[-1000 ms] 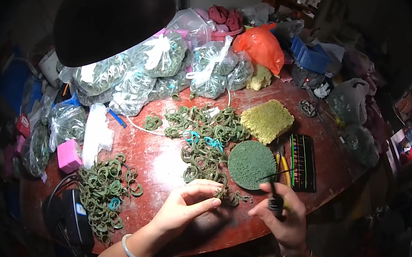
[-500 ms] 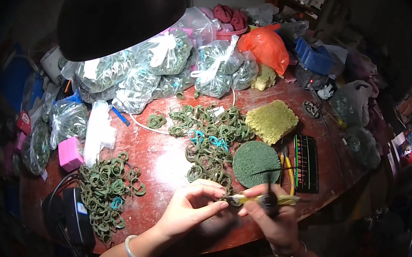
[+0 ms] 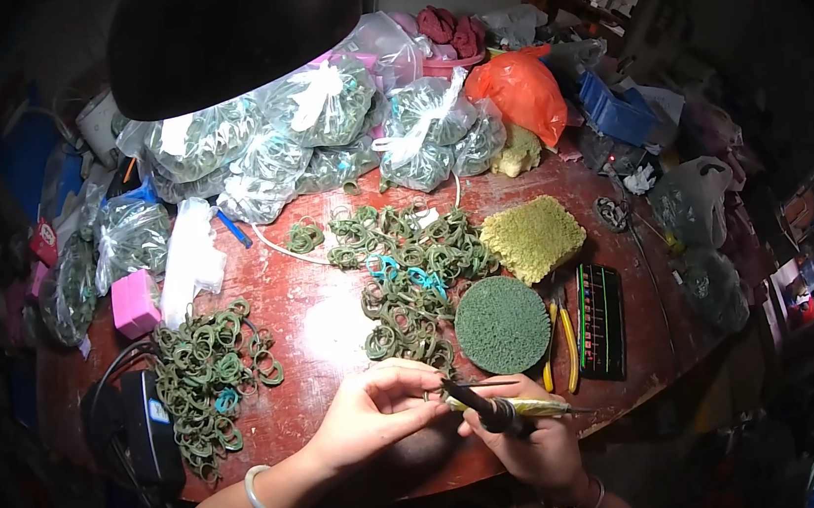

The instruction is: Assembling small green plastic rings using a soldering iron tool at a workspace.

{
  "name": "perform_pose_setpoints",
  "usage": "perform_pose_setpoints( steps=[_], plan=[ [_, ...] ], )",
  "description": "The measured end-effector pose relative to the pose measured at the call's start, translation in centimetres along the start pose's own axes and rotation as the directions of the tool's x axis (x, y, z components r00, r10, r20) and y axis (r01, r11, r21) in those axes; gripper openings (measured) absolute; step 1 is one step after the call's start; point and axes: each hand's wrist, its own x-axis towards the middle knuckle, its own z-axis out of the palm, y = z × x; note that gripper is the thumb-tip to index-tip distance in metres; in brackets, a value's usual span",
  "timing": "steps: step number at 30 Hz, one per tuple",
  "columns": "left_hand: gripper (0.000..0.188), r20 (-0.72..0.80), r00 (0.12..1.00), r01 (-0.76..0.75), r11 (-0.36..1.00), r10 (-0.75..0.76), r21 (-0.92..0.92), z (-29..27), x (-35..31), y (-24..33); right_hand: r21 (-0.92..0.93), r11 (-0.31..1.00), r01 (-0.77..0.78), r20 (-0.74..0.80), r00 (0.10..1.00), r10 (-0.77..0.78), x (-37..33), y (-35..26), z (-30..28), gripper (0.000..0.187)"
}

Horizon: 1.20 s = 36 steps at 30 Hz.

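Observation:
At the table's front edge my left hand (image 3: 370, 419) pinches a small green ring between thumb and fingertips; most of it is hidden. Close against it, my right hand (image 3: 542, 448) is closed around a slim yellow-handled tool (image 3: 540, 407) with a thin point. A dark, pen-like tool (image 3: 488, 409) also shows in that hand, its narrow end toward the left fingers. Just beyond the hands lies a heap of green open rings (image 3: 404, 324), with a few blue ones among them. A round green textured pad (image 3: 504, 323) lies beyond my right hand.
Another ring pile (image 3: 209, 374) lies left, beside a black box with cables (image 3: 153, 429). Right are a yellow sponge (image 3: 534, 238), yellow-handled pliers (image 3: 570, 346) and a black panel (image 3: 600, 323). Filled plastic bags (image 3: 322, 109) line the back under a dark lamp shade (image 3: 236, 39).
In my right hand the dark tool has swung from upright to leaning left, its narrow end now near the left fingertips. My left hand has stayed nearly in place.

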Motion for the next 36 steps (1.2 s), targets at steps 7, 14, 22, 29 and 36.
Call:
perform_pose_setpoints(
  steps=[7,14,22,29,36],
  plan=[
    [0.027,0.002,0.999,0.043,0.998,-0.043,-0.054,-0.2,0.0,-0.2,0.099,0.995,0.018,-0.011,1.000,-0.017,-0.1,0.1,0.2,0.026],
    [0.027,-0.014,0.999,0.041,0.989,-0.044,-0.141,-0.1,0.0,-0.8,0.089,0.994,-0.069,-0.113,0.991,0.079,-0.1,-1.0,-0.3,0.023],
    [0.025,0.005,0.990,-0.141,0.968,0.144,0.209,0.0,0.2,-0.1,-0.141,0.985,0.096,-0.120,0.986,-0.114,0.1,-0.2,-0.6,0.015],
    [0.023,-0.045,0.999,-0.017,1.000,0.018,0.020,-0.1,0.1,-0.2,-0.151,0.985,0.083,-0.211,0.971,-0.114,0.1,-0.3,-0.5,0.017],
    [0.022,-0.034,0.976,0.198,0.940,-0.215,-0.280,-0.4,0.2,-0.3,-0.093,0.995,0.025,-0.340,0.939,-0.055,-0.8,-0.2,-2.7,0.025]
  ],
)
